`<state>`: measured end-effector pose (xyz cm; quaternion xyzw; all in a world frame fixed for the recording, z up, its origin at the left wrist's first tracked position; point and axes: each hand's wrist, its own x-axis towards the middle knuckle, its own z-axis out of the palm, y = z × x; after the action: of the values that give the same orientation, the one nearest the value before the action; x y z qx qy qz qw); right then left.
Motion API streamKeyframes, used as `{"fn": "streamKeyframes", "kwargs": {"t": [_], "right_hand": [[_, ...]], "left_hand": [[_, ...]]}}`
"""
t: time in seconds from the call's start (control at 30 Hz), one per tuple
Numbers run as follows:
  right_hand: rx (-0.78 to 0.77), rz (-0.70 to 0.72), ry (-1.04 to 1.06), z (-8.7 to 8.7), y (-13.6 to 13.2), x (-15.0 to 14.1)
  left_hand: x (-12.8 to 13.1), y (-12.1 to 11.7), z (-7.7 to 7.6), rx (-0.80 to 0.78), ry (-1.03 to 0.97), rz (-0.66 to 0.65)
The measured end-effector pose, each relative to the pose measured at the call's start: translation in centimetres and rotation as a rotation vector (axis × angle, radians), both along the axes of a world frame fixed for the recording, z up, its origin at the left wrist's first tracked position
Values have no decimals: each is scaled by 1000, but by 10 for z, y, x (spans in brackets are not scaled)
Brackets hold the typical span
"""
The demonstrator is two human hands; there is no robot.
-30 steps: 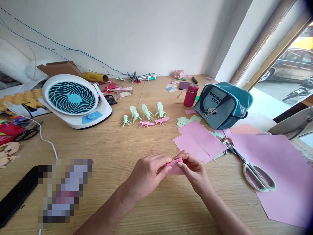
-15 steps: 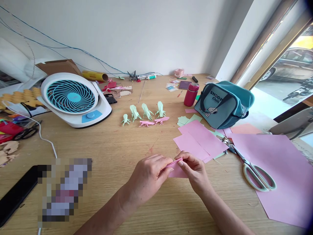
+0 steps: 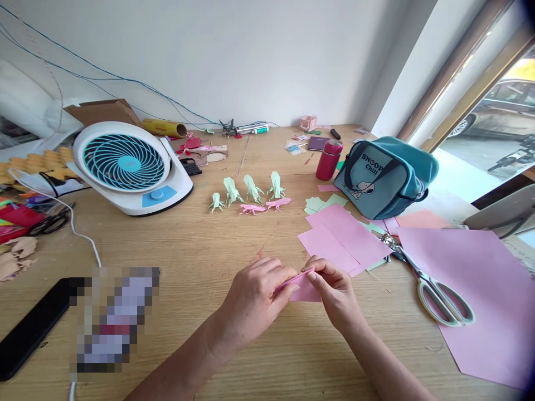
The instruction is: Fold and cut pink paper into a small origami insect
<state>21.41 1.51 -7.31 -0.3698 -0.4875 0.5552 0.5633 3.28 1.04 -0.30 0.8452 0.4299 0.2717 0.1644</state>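
Pinched at lower centre of the frame, between thumb and fingers of both left hand (image 3: 258,295) and right hand (image 3: 335,287): small folded pink paper sheet (image 3: 307,290). Exposed slightly more below the fingertips than a second ago; apparently mid-crease.

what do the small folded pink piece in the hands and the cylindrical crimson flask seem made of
Small folded pink piece: apparently matte paper; it has a thin edge and no shine. Cylindrical crimson flask: smooth, somewhat glossy, perhaps painted metal or plastic; its lid catches light.
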Motion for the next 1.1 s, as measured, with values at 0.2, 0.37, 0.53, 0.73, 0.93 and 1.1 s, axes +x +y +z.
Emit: {"fn": "streamKeyframes", "kwargs": {"t": [0.2, 0.37, 0.53, 0.73, 0.93, 1.1], "right_hand": [[11, 9, 42, -4, -1, 0], [23, 7, 26, 1, -1, -1], [43, 9, 20, 1, 0, -2], [48, 18, 27, -1, -1, -1], [64, 39, 37, -4, -2, 0], [97, 39, 15, -7, -2, 1]], "left_hand": [[-1, 1, -1, -4, 3, 19], [-1, 1, 0, 10, 0, 22], [0, -1, 2, 13, -11, 21], [1, -1, 1, 6, -29, 16], [1, -1, 2, -16, -24, 13], [0, -1, 1, -26, -22, 10]]}}
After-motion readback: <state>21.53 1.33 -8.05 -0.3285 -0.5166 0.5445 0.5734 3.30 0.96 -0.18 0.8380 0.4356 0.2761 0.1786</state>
